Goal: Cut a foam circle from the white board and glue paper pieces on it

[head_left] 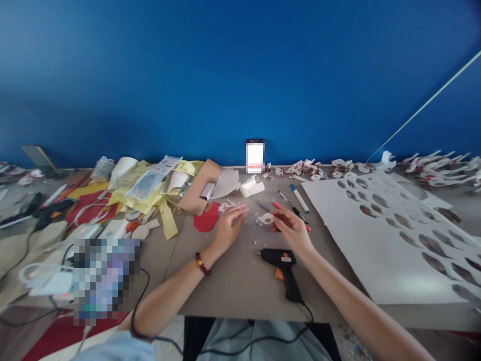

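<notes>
My right hand (292, 229) pinches a small white leaf-shaped cut-out (266, 218) between thumb and fingertips. To its left, my left hand (231, 223) hovers just over the table with fingers stretched out, holding nothing that shows. Close by its fingers lie a red rounded piece (206, 217) and a small white cut-out (225, 206). A black glue gun (281, 258) with an orange trigger lies below my right hand, its nozzle pointing left. Tweezers (262, 206), a red pen (277, 205) and a blue-and-white marker (299, 198) are just beyond my hands.
At right lies a large white sheet (361, 250) full of oval holes. Several white bird-like pieces (443, 170) line the wall side. A lit phone (255, 156) leans on the blue wall. Papers, yellow scraps (169, 220) and cables crowd the left; the glue gun's cord (308, 311) hangs over the front edge.
</notes>
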`<state>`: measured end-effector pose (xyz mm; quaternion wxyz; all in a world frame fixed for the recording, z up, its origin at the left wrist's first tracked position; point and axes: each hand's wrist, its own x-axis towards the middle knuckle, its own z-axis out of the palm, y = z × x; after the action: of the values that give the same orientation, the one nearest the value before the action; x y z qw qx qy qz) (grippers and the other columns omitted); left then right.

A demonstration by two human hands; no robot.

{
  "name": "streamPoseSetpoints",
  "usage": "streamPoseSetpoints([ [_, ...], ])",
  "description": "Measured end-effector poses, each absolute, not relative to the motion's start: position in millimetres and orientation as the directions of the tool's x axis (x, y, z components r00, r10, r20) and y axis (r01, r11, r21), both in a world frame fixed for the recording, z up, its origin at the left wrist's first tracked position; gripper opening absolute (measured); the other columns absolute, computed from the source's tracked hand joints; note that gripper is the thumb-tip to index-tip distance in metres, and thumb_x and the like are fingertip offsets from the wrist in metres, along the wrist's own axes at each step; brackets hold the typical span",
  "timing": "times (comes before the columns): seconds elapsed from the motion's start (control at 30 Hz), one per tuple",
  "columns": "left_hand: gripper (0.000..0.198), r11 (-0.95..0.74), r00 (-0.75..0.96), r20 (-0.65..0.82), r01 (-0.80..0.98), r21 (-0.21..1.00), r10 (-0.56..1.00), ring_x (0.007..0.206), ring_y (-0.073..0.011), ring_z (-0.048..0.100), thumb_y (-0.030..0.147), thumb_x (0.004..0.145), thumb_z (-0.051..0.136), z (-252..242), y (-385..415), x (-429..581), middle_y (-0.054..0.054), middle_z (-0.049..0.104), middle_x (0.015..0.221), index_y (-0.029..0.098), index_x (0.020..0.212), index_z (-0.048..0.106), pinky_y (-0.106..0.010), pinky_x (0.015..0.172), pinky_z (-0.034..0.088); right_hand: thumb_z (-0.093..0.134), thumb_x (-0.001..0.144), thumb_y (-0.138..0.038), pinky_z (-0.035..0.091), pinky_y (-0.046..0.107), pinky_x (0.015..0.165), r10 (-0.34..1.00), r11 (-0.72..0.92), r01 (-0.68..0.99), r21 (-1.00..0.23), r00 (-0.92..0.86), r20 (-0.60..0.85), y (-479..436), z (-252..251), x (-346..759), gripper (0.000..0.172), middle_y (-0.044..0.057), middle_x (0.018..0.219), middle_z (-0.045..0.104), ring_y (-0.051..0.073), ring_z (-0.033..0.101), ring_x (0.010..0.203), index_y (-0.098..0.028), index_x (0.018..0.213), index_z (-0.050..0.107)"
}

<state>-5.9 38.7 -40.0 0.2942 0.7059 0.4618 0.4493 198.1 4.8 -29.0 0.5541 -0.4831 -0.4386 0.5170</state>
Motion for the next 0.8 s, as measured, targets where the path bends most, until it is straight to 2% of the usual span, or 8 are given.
streamPoseSetpoints([
  [0.1,0.02,-0.385,0.13,0.365,0.405,0.829,0.922,0.1,-0.0236,0.063,0.036,0.083,0.06,-41.0,39.8,-7.0,-0.009,0.07,0.106,0.021,0.083,0.073,-0.042,0.092,0.045,0.07,0.072,-0.038,0.054,0.031,0.062,0.999,0.042,-0.079,-0.996,0.022,0.04,4.8,-34.3,198.1,0.025,0.004,0.074,0.069,0.015,0.062,0.061,-0.018,0.088,0.066],
  [0.23,0.023,-0.32,0.102,0.305,0.401,0.859,0.947,0.091,-0.0206,0.065,0.036,0.087,0.054,-39.3,36.6,-5.1,-0.007,0.072,0.094,0.019,0.087,0.07,-0.031,0.074,0.05,0.064,0.076,-0.034,0.05,0.027,0.055,0.997,0.067,0.108,-0.992,-0.034,0.064,3.8,-38.0,197.4,0.023,0.005,0.077,0.068,0.016,0.062,0.064,-0.017,0.09,0.066],
  [0.37,0.023,-0.31,0.136,0.279,0.411,0.857,0.951,0.085,-0.0175,0.066,0.031,0.089,0.049,-37.4,32.7,-2.9,-0.005,0.072,0.089,0.018,0.087,0.068,-0.027,0.07,0.049,0.059,0.078,-0.029,0.048,0.027,0.059,0.983,0.184,0.385,-0.904,-0.062,0.174,2.5,-37.5,197.3,0.018,0.005,0.08,0.069,0.016,0.06,0.065,-0.017,0.088,0.069],
  [0.43,0.023,-0.334,0.144,0.302,0.412,0.848,0.942,0.083,-0.0165,0.066,0.029,0.09,0.047,-38.2,32.6,-2.8,-0.004,0.072,0.09,0.018,0.09,0.068,-0.026,0.069,0.049,0.058,0.079,-0.025,0.048,0.028,0.062,0.969,0.244,0.468,-0.849,-0.084,0.232,2.1,-38.7,197.7,0.016,0.005,0.079,0.069,0.016,0.06,0.066,-0.018,0.087,0.069],
  [0.57,0.024,-0.375,0.128,0.355,0.416,0.829,0.926,0.081,-0.0157,0.065,0.024,0.091,0.045,-41.2,36.3,-4.2,-0.005,0.072,0.091,0.019,0.097,0.067,-0.025,0.066,0.05,0.058,0.078,-0.02,0.05,0.029,0.066,0.956,0.29,0.53,-0.797,-0.132,0.261,2.4,-45.4,198.6,0.014,0.005,0.082,0.07,0.018,0.063,0.071,-0.019,0.086,0.07],
  [0.7,0.016,-0.447,0.105,0.447,0.421,0.789,0.888,0.083,-0.0164,0.065,0.025,0.087,0.055,-40.8,41.6,-7.1,-0.005,0.072,0.089,0.019,0.088,0.07,-0.027,0.069,0.051,0.059,0.079,-0.019,0.049,0.029,0.066,0.956,0.293,0.624,-0.724,-0.173,0.237,3.7,-50.1,199.8,0.014,0.006,0.078,0.069,0.019,0.062,0.072,-0.019,0.087,0.071],
  [0.8,0.012,-0.49,0.093,0.517,0.494,0.718,0.851,0.082,-0.0163,0.064,0.023,0.085,0.058,-36.9,44.7,-12.2,-0.004,0.071,0.088,0.019,0.085,0.069,-0.026,0.069,0.051,0.059,0.08,-0.021,0.048,0.03,0.066,0.955,0.293,0.691,-0.661,-0.188,0.227,4.0,-49.7,201.0,0.015,0.006,0.077,0.067,0.02,0.061,0.073,-0.019,0.089,0.071],
])
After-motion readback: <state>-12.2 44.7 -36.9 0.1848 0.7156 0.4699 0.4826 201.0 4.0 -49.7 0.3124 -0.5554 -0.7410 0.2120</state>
